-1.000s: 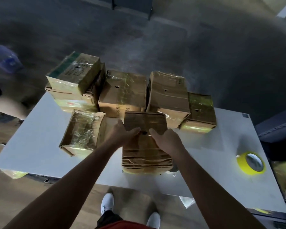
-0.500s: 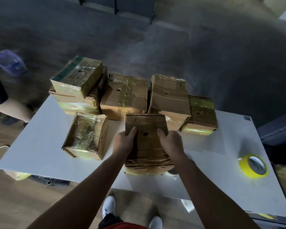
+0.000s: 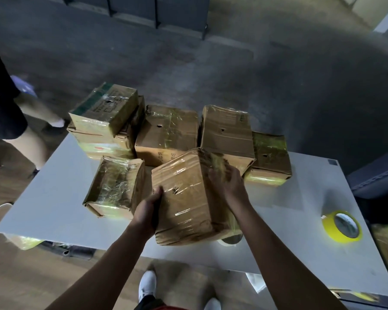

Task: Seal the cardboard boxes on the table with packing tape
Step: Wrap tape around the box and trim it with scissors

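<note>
A taped brown cardboard box point(image 3: 186, 198) is tilted up off the white table point(image 3: 54, 198), near its front edge. My left hand point(image 3: 149, 209) grips the box's left side. On the box's upper right corner rests my right hand point(image 3: 227, 182), blurred, fingers curled over the edge. A yellow roll of packing tape point(image 3: 342, 227) lies flat at the table's right side. A second tape roll point(image 3: 230, 240) peeks out from under the held box. Several taped boxes sit behind: a stack at the back left point(image 3: 105, 113), two in the middle point(image 3: 168, 130) point(image 3: 226, 130), one at the right point(image 3: 270, 157).
A smaller taped box point(image 3: 114, 186) stands just left of the held one, close to my left hand. A person's legs point(image 3: 25, 135) stand beside the table's left end. My white shoes point(image 3: 147, 285) show below the front edge. Dark furniture point(image 3: 376, 180) flanks the right side.
The box lay flat under both hands; now it is tipped up and turned clockwise. My left hand slid down its left side, my right hand moved to the upper right corner.
</note>
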The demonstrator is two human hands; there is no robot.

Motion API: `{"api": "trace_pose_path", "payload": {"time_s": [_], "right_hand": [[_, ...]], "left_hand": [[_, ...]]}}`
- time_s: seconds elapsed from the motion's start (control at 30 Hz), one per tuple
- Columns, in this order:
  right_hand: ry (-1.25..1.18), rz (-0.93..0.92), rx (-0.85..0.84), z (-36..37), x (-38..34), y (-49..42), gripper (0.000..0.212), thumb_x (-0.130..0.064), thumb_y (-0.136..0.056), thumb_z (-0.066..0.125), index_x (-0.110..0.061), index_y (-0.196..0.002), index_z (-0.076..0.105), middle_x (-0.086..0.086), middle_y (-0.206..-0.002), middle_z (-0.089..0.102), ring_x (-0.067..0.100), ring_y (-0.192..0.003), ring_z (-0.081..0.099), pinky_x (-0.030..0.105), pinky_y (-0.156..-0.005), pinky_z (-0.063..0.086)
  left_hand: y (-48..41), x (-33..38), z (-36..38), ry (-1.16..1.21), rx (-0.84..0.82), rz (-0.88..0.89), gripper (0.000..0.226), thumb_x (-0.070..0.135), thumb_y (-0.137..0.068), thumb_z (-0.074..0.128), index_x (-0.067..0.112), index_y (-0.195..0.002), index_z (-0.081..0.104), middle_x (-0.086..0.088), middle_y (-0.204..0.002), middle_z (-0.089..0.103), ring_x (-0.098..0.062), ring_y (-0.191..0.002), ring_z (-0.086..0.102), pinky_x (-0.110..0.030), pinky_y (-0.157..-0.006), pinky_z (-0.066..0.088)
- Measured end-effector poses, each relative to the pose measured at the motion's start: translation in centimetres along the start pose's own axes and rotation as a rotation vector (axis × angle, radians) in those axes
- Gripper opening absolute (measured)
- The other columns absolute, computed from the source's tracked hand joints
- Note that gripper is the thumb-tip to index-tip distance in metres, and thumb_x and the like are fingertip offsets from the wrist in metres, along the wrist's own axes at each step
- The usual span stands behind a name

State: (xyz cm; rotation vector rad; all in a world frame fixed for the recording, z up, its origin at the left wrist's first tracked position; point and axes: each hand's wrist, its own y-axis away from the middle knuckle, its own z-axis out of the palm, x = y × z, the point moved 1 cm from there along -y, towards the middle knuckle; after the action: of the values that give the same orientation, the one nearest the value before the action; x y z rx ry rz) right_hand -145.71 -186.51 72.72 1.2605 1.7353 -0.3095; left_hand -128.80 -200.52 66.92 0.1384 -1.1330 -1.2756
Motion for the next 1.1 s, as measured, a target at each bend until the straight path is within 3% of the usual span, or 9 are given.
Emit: {"api": "trace_pose_path", "payload": {"time_s": [0.1,0.2,0.33,0.53,0.63,0.73,0.83,0.97,1.1], "right_hand": [[-0.057,0.06,-0.053,-1.2,0.6,-0.3,0.104,-0.081,-0.057,0.052,-0.024,-0.143,0.035,0.006,-0.14,0.05,0.02,-0.111,0.052,0.031,-0.086,0.041],[0.028,0.15,-0.095,-2.1,1.2,-0.8,0.099,-0.075,-0.07,0.054,-0.017,-0.146,0.033,0.009,-0.146,0.044,0.029,-0.127,0.048,0.035,-0.091,0.041],[-0.104,0.165,-0.005,-2.8,1.8,-1.1,0.063,-0.065,-0.08,0.059,-0.011,-0.112,0.065,0.008,-0.112,0.068,0.017,-0.09,0.062,0.031,-0.073,0.051],[-0.265,0.137,0.032,-4.1,1.1,-1.8,0.037,-0.047,-0.091,0.059,-0.012,-0.096,0.071,0.009,-0.096,0.071,0.029,-0.093,0.066,0.045,-0.085,0.055],[-0.03,0.077,0.022,-4.6,0.1,-2.1,0.049,-0.048,-0.099,0.04,-0.009,-0.092,0.069,0.012,-0.095,0.067,0.031,-0.091,0.061,0.037,-0.076,0.047],[0.029,0.087,0.011,-5.2,-1.0,-2.5,0.058,-0.05,-0.101,0.028,-0.006,-0.125,0.059,0.017,-0.125,0.058,0.032,-0.113,0.054,0.042,-0.094,0.045],[-0.111,0.03,-0.008,-6.7,-2.7,-2.2,0.058,-0.06,-0.094,0.039,-0.022,-0.136,0.05,0.007,-0.133,0.054,0.024,-0.112,0.052,0.039,-0.089,0.044],[-0.297,0.092,-0.187,-9.5,-3.5,-1.8,0.089,-0.08,-0.063,0.063,-0.028,-0.134,0.052,-0.001,-0.129,0.059,0.022,-0.116,0.056,0.044,-0.102,0.043],[-0.342,0.086,-0.101,-9.9,-3.8,-1.9,0.082,-0.077,-0.068,0.058,-0.022,-0.129,0.056,0.003,-0.126,0.061,0.025,-0.113,0.058,0.048,-0.102,0.043]], "left_hand": [[0.1,0.1,0.0,0.018,-0.032,0.011,0.04,0.044,-0.097,0.044,0.014,-0.12,0.059,-0.009,-0.103,0.074,-0.026,-0.091,0.072,-0.037,-0.067,0.055],[-0.1,0.3,-0.1,-0.016,-0.017,0.015,0.038,0.046,-0.095,0.048,0.015,-0.114,0.061,-0.007,-0.097,0.075,-0.026,-0.087,0.072,-0.036,-0.068,0.052],[-0.5,0.7,0.0,-0.037,-0.008,0.03,0.039,0.049,-0.093,0.05,0.016,-0.109,0.063,-0.007,-0.093,0.076,-0.028,-0.093,0.068,-0.037,-0.069,0.051],[-0.1,1.8,0.9,0.004,-0.245,0.026,0.053,0.057,-0.087,0.055,0.015,-0.116,0.07,-0.016,-0.12,0.067,-0.035,-0.109,0.064,-0.043,-0.079,0.056],[0.0,2.5,2.3,-0.042,-0.334,0.069,0.058,0.052,-0.089,0.057,0.016,-0.134,0.056,-0.015,-0.131,0.06,-0.033,-0.12,0.058,-0.042,-0.087,0.054],[-0.1,3.8,3.8,-0.07,-0.377,0.121,0.049,0.051,-0.093,0.052,0.017,-0.127,0.063,-0.015,-0.13,0.061,-0.031,-0.119,0.059,-0.039,-0.087,0.054],[0.0,5.3,4.4,-0.041,-0.407,0.175,0.046,0.05,-0.092,0.054,0.017,-0.122,0.067,-0.012,-0.125,0.065,-0.029,-0.116,0.062,-0.039,-0.087,0.054],[-0.2,6.4,5.1,-0.053,-0.427,0.222,0.05,0.052,-0.088,0.058,0.017,-0.122,0.067,-0.012,-0.125,0.065,-0.03,-0.117,0.061,-0.042,-0.087,0.054],[-0.2,7.1,7.1,-0.064,-0.432,0.247,0.039,0.046,-0.096,0.047,0.022,-0.112,0.073,-0.007,-0.114,0.071,-0.024,-0.107,0.067,-0.036,-0.08,0.056]]}}
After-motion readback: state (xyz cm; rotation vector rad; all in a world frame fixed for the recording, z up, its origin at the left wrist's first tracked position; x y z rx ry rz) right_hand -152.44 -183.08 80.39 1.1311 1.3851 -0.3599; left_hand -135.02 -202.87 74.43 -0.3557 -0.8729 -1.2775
